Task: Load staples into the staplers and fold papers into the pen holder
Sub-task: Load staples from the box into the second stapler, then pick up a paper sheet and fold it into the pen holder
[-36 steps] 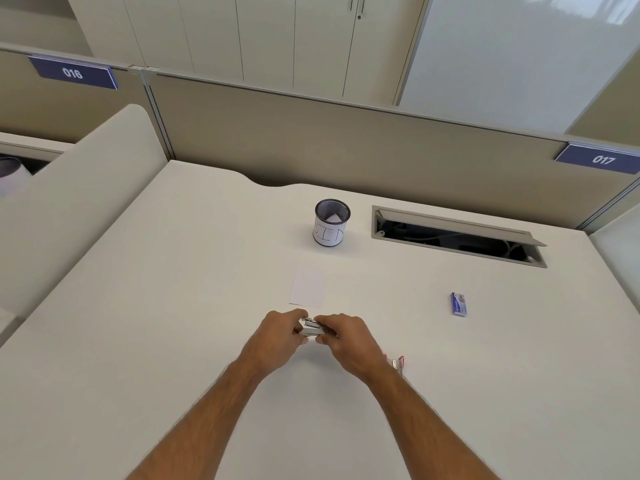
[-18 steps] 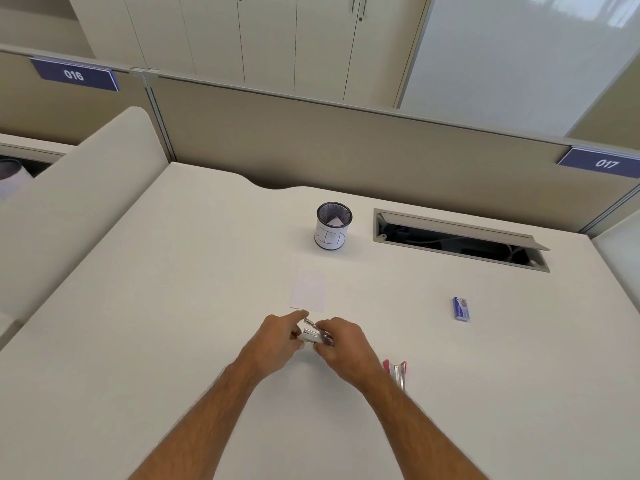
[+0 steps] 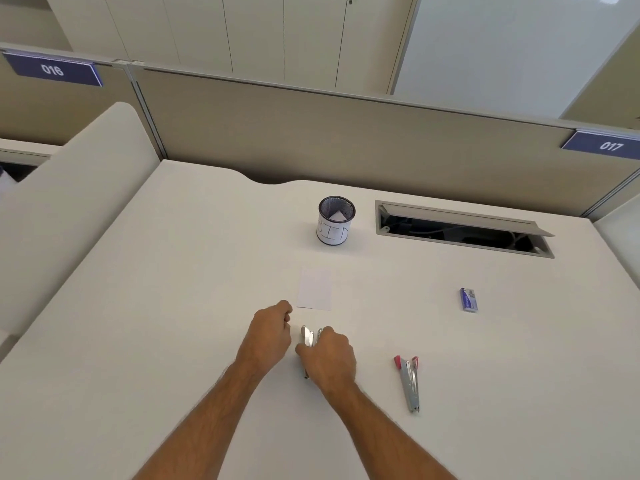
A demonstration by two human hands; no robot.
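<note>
My right hand (image 3: 329,358) grips a small silver stapler (image 3: 307,337) against the white desk (image 3: 173,306). My left hand (image 3: 270,334) hovers just left of it with curled fingers and nothing visible in them. A second stapler with pink tips (image 3: 408,382) lies open on the desk to the right. A small blue staple box (image 3: 468,299) sits further right and back. A white sheet of paper (image 3: 314,288) lies flat just beyond my hands. Behind it stands the mesh pen holder (image 3: 335,225) with a folded paper inside.
An open cable hatch (image 3: 464,230) is cut into the desk at the back right. Beige partition walls (image 3: 346,140) bound the desk behind and a rounded side panel (image 3: 69,195) bounds it on the left.
My left hand has let go of the silver stapler and drawn back to the left. My right hand has turned the stapler and lowered it toward the desk.
</note>
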